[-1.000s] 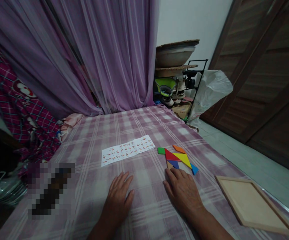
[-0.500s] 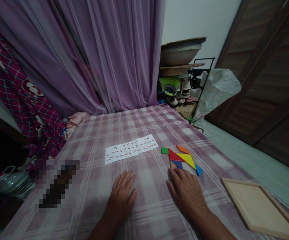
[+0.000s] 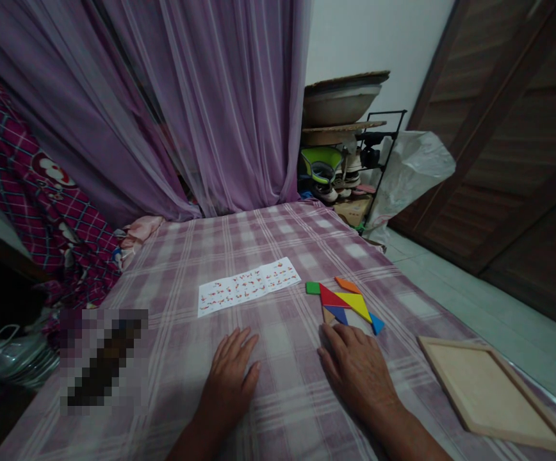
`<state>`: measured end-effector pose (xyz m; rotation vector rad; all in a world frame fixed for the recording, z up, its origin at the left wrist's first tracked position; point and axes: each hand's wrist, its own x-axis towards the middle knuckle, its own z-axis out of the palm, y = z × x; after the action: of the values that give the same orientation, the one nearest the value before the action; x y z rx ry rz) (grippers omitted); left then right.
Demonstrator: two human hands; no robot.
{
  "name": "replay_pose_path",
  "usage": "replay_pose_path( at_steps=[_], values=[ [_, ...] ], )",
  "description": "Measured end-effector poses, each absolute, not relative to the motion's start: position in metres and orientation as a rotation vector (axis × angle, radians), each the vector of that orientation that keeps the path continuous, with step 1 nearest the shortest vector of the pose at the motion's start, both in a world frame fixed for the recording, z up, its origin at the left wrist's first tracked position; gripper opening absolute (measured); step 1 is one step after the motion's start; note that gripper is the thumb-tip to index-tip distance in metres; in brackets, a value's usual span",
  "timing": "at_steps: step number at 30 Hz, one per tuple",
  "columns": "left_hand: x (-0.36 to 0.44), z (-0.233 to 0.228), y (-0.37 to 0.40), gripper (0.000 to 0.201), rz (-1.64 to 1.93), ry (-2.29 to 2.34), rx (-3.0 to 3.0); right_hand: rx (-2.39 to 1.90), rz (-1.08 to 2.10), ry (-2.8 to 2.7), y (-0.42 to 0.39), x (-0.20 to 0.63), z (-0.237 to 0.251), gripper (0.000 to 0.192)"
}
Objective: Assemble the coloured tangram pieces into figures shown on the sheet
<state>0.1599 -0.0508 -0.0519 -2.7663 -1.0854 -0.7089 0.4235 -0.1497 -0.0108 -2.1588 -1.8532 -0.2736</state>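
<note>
My left hand [image 3: 232, 378] lies flat, palm down, on the purple checked cloth [image 3: 278, 237], holding nothing. To its right, my right hand [image 3: 355, 365] also rests flat on the cloth, its fingertips just below a group of coloured tangram pieces [image 3: 343, 301]: a green square, a red triangle, a yellow triangle, an orange piece, and blue pieces. Whether the fingertips touch the lowest piece is unclear. A white printed sheet [image 3: 248, 287] with small coloured figures lies beyond my left hand.
An empty wooden tray [image 3: 492, 397] sits at the right near the cloth's edge. A blurred dark object [image 3: 100, 365] lies at the left. Purple curtains hang behind, a cluttered rack [image 3: 350, 160] and a white plastic bag stand at the back right.
Only the view has shifted slightly. Both hands stay flat in the same places and the pieces have not moved.
</note>
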Motion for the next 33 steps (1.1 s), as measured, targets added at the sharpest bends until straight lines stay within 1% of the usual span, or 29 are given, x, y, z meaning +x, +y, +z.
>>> replay_pose_path(
  at_steps=[6, 9, 24, 26, 30, 33],
  values=[
    [0.158, -0.055, -0.043, 0.042, -0.731, -1.014, -2.728, -2.245, -0.093, -1.809, -0.158, 0.417, 0.000, 0.027],
    [0.157, -0.058, -0.038, 0.043, -0.752, -0.963, -2.709, -2.260, -0.040, -1.802, -0.156, 0.415, 0.004, 0.027],
    [0.156, -0.061, -0.037, 0.046, -0.738, -1.077, -2.794, -2.264, -0.020, -1.784, -0.149, 0.416, 0.009, 0.032],
    [0.155, -0.064, -0.035, 0.047, -0.736, -1.107, -2.796, -2.225, -0.034, -1.786, -0.150, 0.415, 0.008, 0.030],
    [0.153, -0.068, -0.030, 0.048, -0.711, -1.123, -2.812, -2.004, -0.055, -1.889, -0.153, 0.410, 0.003, 0.016],
    [0.153, -0.067, -0.028, 0.047, -0.681, -1.134, -2.832, -1.847, -0.033, -2.022, -0.153, 0.404, -0.003, 0.013]
  ],
)
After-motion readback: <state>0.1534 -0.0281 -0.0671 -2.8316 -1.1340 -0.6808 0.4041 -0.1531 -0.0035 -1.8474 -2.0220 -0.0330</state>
